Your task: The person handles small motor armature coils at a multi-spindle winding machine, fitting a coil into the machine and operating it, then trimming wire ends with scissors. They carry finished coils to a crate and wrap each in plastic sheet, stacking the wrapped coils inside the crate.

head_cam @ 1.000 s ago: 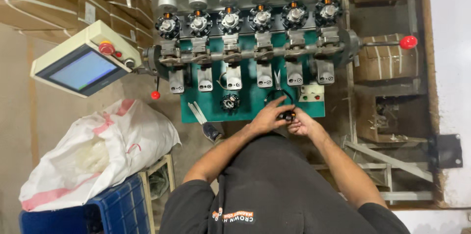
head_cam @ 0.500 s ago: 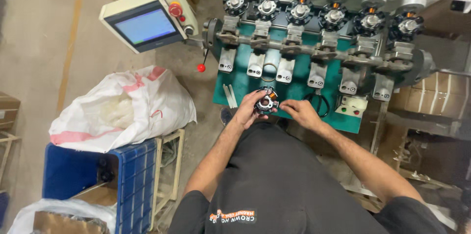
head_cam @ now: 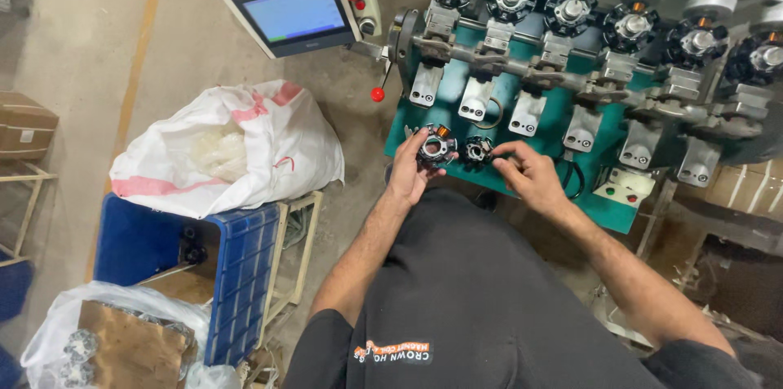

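Two stators in hand at the front of the green winder bed.

The left hand [head_cam: 410, 173] is closed around a round black stator [head_cam: 436, 147] with copper showing at its top, holding it just off the front edge of the green bed [head_cam: 545, 121]. The right hand [head_cam: 530, 175] pinches a second stator [head_cam: 478, 150] between fingertips, low over the same edge, just right of the first. Both sit below the row of grey clamp plates [head_cam: 478, 98], well short of the loaded spindles [head_cam: 571, 10] at the back of the bed. The touch panel [head_cam: 295, 12] stands off the bed's left end, and a white sack [head_cam: 232, 148] lies on a blue crate [head_cam: 175, 254] further left. My reading: this is the handling step between machine and bin; any next placement calls for turning each stator square to its seat with a firm hold.
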`<state>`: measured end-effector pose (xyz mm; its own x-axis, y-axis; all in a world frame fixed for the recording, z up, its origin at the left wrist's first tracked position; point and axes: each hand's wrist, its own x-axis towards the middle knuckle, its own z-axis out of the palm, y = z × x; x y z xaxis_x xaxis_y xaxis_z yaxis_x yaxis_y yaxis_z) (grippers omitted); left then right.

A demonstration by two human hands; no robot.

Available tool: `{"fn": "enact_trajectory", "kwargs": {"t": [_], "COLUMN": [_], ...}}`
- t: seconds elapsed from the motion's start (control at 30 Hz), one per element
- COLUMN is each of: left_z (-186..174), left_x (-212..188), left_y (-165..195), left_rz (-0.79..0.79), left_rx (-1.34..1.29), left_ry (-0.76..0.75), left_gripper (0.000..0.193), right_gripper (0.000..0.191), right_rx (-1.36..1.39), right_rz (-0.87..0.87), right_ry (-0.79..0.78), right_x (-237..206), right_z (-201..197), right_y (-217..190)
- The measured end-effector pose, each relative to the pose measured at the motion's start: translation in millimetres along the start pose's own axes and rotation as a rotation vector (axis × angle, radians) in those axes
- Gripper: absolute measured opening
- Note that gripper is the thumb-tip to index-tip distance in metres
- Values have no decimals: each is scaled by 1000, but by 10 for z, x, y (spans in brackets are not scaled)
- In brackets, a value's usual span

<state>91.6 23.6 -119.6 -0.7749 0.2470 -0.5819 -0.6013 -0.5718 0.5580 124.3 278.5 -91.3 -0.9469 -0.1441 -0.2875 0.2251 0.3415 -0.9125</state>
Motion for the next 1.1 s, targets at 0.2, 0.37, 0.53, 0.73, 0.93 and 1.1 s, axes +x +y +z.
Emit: {"fn": "enact_trajectory", "kwargs": {"t": [0.2,0.37,0.53,0.73,0.93,1.1], "left_z": [50,83,80,169,173,116], "left_x": [-44,-1,-2,-20,57,81], "left_y": [-3,-20,59,-81,-50,-14], "left_rz": [-230,-102,-12,-182,-47,-218], "left_rx": [203,152,-77,210,47,145], "left_ry": [-371,-102,-49,-276,-1,-323], "left_gripper": [38,34,39,37,34,41], "right_gripper": [21,22,21,18,18,21], "right_rx": [-2,-338,-152,-126,-458,-185], "right_rz": [-394,-494,-57,-289,-352,-375], "right_ry": [-86,-10,-134,-29,-79,-161], "right_x": [633,355,250,588,322,475], "right_z": [347,45,103,166,-100,54], "right_y": [91,-191,-243,-249,-248,-114]}}
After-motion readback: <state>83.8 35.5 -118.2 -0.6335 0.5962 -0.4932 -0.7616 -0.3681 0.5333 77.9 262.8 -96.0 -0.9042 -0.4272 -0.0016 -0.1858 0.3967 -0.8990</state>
